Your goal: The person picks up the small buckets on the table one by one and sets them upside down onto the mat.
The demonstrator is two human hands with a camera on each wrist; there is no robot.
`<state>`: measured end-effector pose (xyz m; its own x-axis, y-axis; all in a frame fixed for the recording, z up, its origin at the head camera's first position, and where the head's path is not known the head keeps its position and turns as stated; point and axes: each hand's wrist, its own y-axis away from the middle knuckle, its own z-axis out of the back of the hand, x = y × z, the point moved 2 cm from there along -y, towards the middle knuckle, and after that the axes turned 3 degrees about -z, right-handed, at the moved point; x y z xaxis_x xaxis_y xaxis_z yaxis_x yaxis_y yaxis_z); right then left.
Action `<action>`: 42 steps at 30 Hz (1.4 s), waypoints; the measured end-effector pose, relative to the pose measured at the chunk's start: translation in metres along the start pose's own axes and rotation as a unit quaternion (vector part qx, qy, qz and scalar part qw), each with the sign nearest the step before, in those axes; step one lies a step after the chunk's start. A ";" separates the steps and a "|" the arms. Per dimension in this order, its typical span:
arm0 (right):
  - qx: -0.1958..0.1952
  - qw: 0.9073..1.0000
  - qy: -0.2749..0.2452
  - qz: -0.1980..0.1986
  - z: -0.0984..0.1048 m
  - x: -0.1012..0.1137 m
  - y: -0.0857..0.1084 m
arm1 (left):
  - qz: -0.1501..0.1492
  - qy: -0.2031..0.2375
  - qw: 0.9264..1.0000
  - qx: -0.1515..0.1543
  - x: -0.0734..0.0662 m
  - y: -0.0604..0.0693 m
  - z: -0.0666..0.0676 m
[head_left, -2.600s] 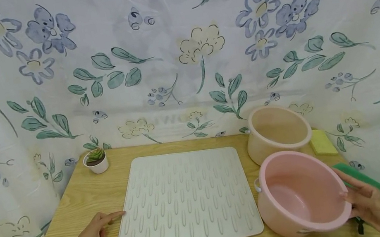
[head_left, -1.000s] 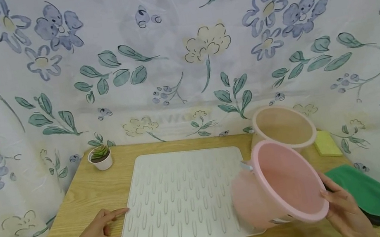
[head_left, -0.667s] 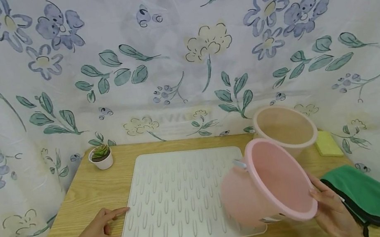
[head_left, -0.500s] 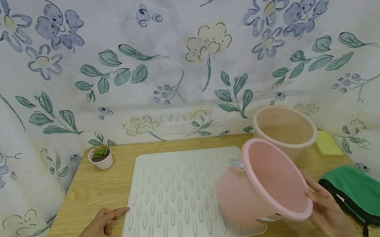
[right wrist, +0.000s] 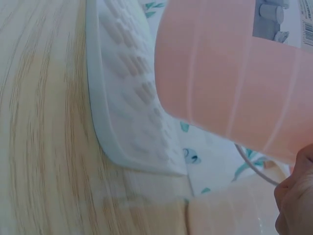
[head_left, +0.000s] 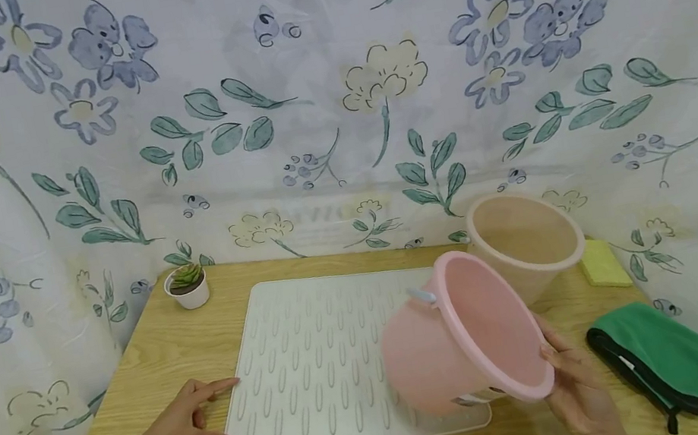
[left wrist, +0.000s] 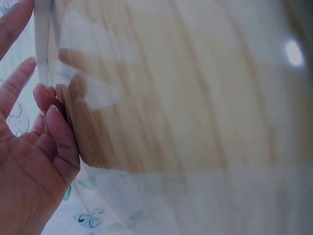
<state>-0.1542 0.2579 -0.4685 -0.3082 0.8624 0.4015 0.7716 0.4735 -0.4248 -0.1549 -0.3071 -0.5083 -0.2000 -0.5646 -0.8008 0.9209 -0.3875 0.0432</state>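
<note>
My right hand grips the rim of a pink bucket, which is tilted with its mouth toward the right. The bucket is over the right part of a white ridged drain tray; whether its base touches the tray I cannot tell. In the right wrist view the pink bucket shows a label and a thin wire handle. My left hand touches the tray's left edge with index finger and thumb spread apart. In the left wrist view, the left hand has its other fingers bent by the table edge.
A beige bucket stands at the back right, beside a yellow cloth. A folded green cloth with black trim lies to the right. A small potted succulent sits at the back left of the wooden table. A floral curtain hangs behind.
My right hand has carried the pink bucket left from the table's right side to above the tray, tipping it. The green cloth is now uncovered. My left hand stays at the tray's edge.
</note>
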 end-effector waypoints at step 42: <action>0.015 0.998 -0.056 0.026 0.006 -0.047 -0.036 | -0.004 0.076 0.991 -0.114 -0.063 -0.029 -0.022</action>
<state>-0.1712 0.2008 -0.4771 -0.3290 0.9001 0.2857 0.7717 0.4306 -0.4680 -0.1613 -0.2442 -0.4724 -0.1700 -0.4391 -0.8822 0.9747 -0.2066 -0.0850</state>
